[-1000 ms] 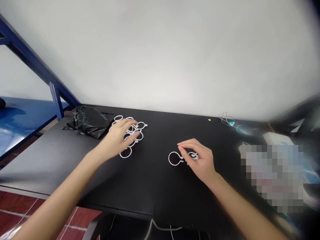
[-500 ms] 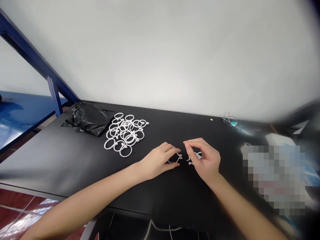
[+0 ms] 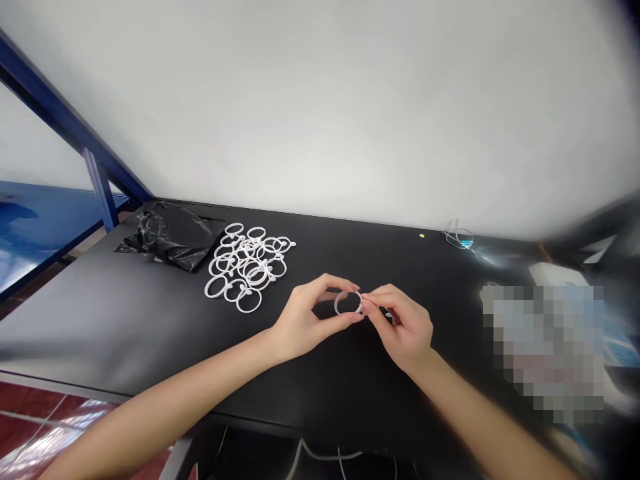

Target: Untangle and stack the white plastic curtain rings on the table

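Between thumb and fingers, my left hand (image 3: 313, 313) grips a white plastic ring (image 3: 338, 307) by its upper and lower rim. The thumb and fingertips of my right hand (image 3: 403, 323) pinch together at the ring's right side, where its ends meet. Whether a small part is between those right fingertips is hidden. Behind the right fingers, a bit of another white piece (image 3: 389, 313) shows. To the left, a loose pile of several white rings with small tabs (image 3: 249, 300) lies on the black table (image 3: 165, 327).
A crumpled black plastic bag (image 3: 175, 233) lies left of the ring pile. At the back right are a thin coiled wire (image 3: 459, 239) and a yellow speck (image 3: 421, 235). A blurred-out package (image 3: 545, 347) is at the right. A blue metal frame (image 3: 100, 187) rises at the left.
My left hand has raised the ring slightly and turned it. My right hand has moved left and its fingertips now meet the ring's ends.
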A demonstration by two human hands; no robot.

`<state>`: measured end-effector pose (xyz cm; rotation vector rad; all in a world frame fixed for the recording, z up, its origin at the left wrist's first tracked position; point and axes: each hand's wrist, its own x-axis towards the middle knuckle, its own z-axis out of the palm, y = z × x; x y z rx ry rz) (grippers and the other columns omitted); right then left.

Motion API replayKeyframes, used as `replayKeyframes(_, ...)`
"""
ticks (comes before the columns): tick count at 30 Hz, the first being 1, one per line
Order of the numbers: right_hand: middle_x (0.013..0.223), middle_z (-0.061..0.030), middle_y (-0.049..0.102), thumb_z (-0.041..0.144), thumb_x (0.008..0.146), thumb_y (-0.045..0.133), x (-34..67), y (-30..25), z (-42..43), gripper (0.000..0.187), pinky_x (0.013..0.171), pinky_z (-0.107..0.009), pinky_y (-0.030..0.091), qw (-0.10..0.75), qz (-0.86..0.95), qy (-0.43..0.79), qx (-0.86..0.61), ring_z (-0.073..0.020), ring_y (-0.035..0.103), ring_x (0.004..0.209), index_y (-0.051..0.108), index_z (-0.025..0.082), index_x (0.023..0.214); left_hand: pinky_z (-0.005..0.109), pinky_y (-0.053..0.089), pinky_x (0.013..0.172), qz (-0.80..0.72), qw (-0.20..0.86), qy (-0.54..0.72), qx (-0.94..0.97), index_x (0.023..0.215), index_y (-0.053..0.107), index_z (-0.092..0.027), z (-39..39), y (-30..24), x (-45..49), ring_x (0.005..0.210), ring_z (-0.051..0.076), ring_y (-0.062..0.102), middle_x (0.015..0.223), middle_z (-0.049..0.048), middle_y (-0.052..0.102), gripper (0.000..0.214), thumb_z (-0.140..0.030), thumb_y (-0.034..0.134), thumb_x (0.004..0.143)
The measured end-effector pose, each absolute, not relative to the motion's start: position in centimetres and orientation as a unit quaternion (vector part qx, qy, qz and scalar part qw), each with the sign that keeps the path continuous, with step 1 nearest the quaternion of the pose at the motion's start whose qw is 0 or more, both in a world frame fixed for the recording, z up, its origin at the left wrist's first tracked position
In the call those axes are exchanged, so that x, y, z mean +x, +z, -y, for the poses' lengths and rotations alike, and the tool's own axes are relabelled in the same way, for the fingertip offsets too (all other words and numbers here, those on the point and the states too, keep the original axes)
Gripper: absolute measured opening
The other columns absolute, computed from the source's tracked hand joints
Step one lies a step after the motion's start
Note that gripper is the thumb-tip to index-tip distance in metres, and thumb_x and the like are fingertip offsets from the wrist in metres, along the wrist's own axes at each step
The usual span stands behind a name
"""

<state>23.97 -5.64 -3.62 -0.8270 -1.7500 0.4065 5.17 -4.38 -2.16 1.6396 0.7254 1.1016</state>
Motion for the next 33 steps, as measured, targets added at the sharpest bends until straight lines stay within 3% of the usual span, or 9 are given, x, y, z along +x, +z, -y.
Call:
replayKeyframes(7, 0.074, -0.0001, 0.065, 0.008, 0.089, 0.058, 23.9, -3.5, 5.9, 0.016, 0.060, -0.029, 0.050, 0.535, 0.717, 0.243, -0.375, -0.0145, 0.062, 0.067, 0.067, 0.022, 0.090, 0.036, 0.057, 0.093, -0.311, 0.497, 0.415, 0.696, 0.108, 0.055, -0.019, 4.2, -1.4, 5.0, 0.103, 0.018, 0.065, 0.107, 0.0060, 0.065, 0.028, -0.022, 0.069, 0.084)
replayKeyframes(12, 0.100, -0.0043, 0.069, 0.020, 0.098, 0.045, 24.2, -3.7, 5.9, 0.029, 0.067, -0.032, 0.056, 0.557, 0.665, 0.297, -0.399, -0.0141, 0.066, 0.071, 0.059, 0.026, 0.123, 0.037, 0.054, 0.092, -0.407, 0.265, 0.367, 0.793, 0.114, 0.057, -0.021, 2.0, -0.6, 1.9, 0.103, 0.020, 0.065, 0.112, 0.0061, 0.067, 0.026, -0.025, 0.061, 0.089)
replayKeyframes(17, 0.100, -0.0041, 0.069, 0.020, 0.099, 0.045, 24.2, -3.8, 5.8, 0.025, 0.062, -0.031, 0.056, 0.586, 0.652, 0.261, -0.403, -0.0130, 0.065, 0.067, 0.061, 0.026, 0.118, 0.042, 0.049, 0.092, -0.506, 0.076, 0.292, 0.808, 0.109, 0.058, -0.018, -0.3, -0.8, -2.8, 0.104, 0.025, 0.062, 0.109, 0.0091, 0.067, 0.021, -0.026, 0.049, 0.092)
replayKeyframes(24, 0.101, -0.0055, 0.068, 0.021, 0.098, 0.044, 24.1, -3.3, 5.7, 0.022, 0.058, -0.031, 0.055, 0.600, 0.650, 0.226, -0.408, -0.0129, 0.064, 0.064, 0.064, 0.023, 0.109, 0.045, 0.046, 0.091, -0.543, 0.047, 0.213, 0.811, 0.100, 0.059, -0.016, -1.6, -2.1, -5.9, 0.097, 0.028, 0.061, 0.104, 0.0107, 0.068, 0.017, -0.028, 0.050, 0.090)
replayKeyframes(29, 0.098, -0.0058, 0.069, 0.024, 0.099, 0.044, 24.3, -3.0, 5.3, 0.022, 0.056, -0.031, 0.055, 0.629, 0.621, 0.201, -0.423, -0.0132, 0.063, 0.062, 0.065, 0.022, 0.103, 0.053, 0.038, 0.100, -0.550, -0.008, 0.186, 0.814, 0.101, 0.060, -0.018, -0.7, -0.5, -2.6, 0.100, 0.030, 0.061, 0.102, 0.0093, 0.069, 0.016, -0.027, 0.054, 0.090)
replayKeyframes(33, 0.095, -0.0060, 0.070, 0.026, 0.099, 0.044, 24.6, -2.8, 4.9, 0.022, 0.054, -0.029, 0.054, 0.660, 0.577, 0.170, -0.449, -0.0125, 0.063, 0.059, 0.065, 0.020, 0.100, 0.044, 0.041, 0.101, -0.384, 0.106, 0.155, 0.904, 0.107, 0.060, -0.018, 2.1, -0.1, 3.9, 0.102, 0.024, 0.062, 0.108, 0.0074, 0.068, 0.020, -0.030, 0.056, 0.091)
